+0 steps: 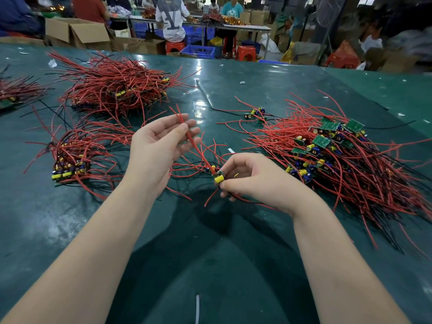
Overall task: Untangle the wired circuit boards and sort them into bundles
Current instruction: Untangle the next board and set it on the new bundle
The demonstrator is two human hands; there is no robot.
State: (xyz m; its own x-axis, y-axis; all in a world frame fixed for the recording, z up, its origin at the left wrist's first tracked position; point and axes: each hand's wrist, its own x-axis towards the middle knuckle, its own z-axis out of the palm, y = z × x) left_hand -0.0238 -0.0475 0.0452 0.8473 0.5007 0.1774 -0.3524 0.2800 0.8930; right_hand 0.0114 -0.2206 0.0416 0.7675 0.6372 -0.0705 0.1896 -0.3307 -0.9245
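My right hand (pixel 252 176) pinches a small circuit board (pixel 219 177) with a yellow component just above the green table (pixel 210 242). Its red wires (pixel 196 146) run up and left to my left hand (pixel 161 143), which is held palm-up and pinches them between thumb and fingers. To the right lies a big tangled pile of green boards and red and black wires (pixel 332 155). A bundle with its boards aligned (pixel 70 164) lies to the left of my left hand.
A larger heap of red-wired boards (pixel 117 87) lies at the back left, another (pixel 14 94) at the far left edge. A few loose boards (pixel 257 113) sit behind my hands. People work among cardboard boxes (pixel 77 31) and blue crates (pixel 198 51) beyond the table.
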